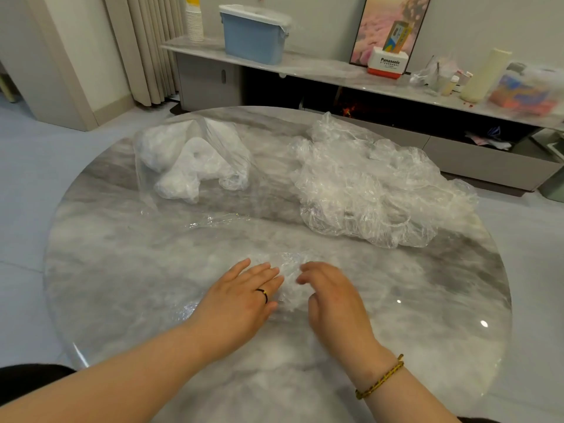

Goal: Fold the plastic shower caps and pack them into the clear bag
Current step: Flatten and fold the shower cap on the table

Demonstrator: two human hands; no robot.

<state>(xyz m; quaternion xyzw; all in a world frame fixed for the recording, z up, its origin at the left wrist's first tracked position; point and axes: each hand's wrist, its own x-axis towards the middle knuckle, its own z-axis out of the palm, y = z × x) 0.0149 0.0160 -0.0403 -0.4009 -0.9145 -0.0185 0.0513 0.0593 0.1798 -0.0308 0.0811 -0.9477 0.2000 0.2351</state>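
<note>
A crumpled clear shower cap (288, 279) lies on the round marble table (122, 270) near the front edge, between my hands. My left hand (241, 297) rests flat on its left side with fingers straight. Over the cap's right side, my right hand (332, 297) hovers or touches with fingers loosely bent, not gripping. A heap of several loose clear caps (372, 184) sits at the back right. The clear bag (189, 160) lies at the back left with white folded caps inside; its open mouth faces me.
Behind the table runs a low marble shelf (305, 67) with a blue lidded bin (254, 35), a stack of paper cups (194, 22), a Panasonic box (387, 64), bottles and bagged items. Grey floor surrounds the table.
</note>
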